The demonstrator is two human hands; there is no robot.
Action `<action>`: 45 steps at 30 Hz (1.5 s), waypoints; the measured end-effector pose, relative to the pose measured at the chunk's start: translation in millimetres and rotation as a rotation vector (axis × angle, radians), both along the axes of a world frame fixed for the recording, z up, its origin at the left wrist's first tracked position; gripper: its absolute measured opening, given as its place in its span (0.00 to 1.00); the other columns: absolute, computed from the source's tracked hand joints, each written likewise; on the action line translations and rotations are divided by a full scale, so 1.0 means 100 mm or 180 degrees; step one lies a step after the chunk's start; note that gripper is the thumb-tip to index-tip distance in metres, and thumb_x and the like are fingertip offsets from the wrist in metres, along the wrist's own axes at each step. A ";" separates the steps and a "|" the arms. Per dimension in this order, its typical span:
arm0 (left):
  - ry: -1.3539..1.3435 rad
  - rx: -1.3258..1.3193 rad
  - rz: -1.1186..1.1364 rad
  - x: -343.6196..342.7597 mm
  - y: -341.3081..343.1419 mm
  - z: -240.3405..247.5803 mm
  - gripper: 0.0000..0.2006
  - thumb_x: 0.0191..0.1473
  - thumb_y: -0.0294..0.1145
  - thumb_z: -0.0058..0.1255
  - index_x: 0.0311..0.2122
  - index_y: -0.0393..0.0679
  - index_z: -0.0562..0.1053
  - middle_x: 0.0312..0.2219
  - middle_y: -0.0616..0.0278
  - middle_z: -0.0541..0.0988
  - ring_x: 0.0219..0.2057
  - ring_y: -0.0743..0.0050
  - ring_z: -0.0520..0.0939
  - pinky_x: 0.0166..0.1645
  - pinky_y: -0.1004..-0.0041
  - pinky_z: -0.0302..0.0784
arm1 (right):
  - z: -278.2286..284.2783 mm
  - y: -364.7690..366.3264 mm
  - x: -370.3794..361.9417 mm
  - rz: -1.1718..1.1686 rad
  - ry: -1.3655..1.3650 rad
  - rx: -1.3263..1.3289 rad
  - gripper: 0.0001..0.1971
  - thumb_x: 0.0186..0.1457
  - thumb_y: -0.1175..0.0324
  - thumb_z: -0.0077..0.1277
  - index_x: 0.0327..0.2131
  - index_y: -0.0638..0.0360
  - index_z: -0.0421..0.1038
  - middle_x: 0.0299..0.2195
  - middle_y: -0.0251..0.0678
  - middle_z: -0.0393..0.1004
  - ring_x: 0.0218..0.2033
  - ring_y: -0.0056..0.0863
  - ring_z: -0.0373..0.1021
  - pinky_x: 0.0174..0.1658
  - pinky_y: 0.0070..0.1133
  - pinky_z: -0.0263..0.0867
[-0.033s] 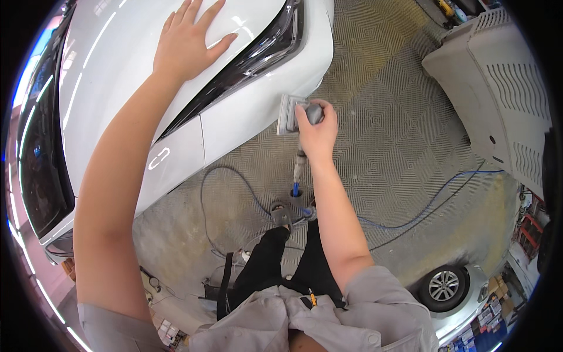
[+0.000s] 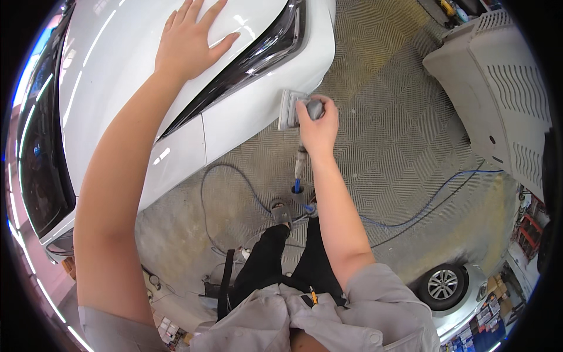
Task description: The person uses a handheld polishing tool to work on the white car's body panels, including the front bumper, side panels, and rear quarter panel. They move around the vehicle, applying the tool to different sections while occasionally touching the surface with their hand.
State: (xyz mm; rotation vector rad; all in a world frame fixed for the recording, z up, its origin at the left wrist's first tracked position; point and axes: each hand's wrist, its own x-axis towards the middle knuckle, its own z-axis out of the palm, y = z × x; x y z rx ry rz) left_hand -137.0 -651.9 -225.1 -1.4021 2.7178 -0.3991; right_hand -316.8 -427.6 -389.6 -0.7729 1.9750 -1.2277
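My left hand lies palm down with its fingers spread on the white hood of a car. Between the hood and the white bumper runs a dark headlight. Lower and to the right, my right hand grips a sander from above, fingers and thumb wrapped round its grey body. Its flat rectangular pad faces the bumper's side; whether it touches the paint I cannot tell. A hose fitting with a blue end hangs from the tool below my wrist.
A blue hose and a dark cable trail across the patterned floor around my feet. At the right stands a large beige vented panel. A car wheel is at the lower right, near shelves of small boxes.
My right hand and the sander have shifted very slightly upward in the picture, along the bumper. The left hand stays flat on the hood.
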 end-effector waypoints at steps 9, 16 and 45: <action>0.0263 -0.0035 -0.0145 -0.02 0.04 0.04 0.41 0.58 0.59 0.57 0.72 0.50 0.64 0.70 0.33 0.60 0.72 0.33 0.59 0.74 0.42 0.53 | 0.34 -0.36 0.28 -0.0254 0.0410 0.0224 0.25 0.56 0.57 0.67 0.51 0.61 0.72 0.50 0.48 0.69 0.48 0.48 0.73 0.53 0.36 0.71; 0.0263 -0.0126 -0.0210 -0.01 0.04 0.03 0.40 0.59 0.58 0.57 0.72 0.48 0.63 0.70 0.33 0.61 0.72 0.32 0.60 0.74 0.41 0.53 | 0.51 -0.23 0.82 -0.0108 0.0723 -0.0081 0.23 0.54 0.60 0.67 0.50 0.56 0.72 0.49 0.44 0.68 0.41 0.51 0.78 0.41 0.41 0.77; 0.0171 -0.0285 -0.0280 -0.03 0.05 0.01 0.38 0.59 0.56 0.56 0.71 0.50 0.65 0.69 0.33 0.63 0.71 0.31 0.61 0.73 0.45 0.55 | 0.51 -0.39 0.48 0.0163 0.0958 0.0206 0.22 0.52 0.56 0.67 0.47 0.53 0.76 0.47 0.45 0.71 0.38 0.51 0.79 0.42 0.41 0.78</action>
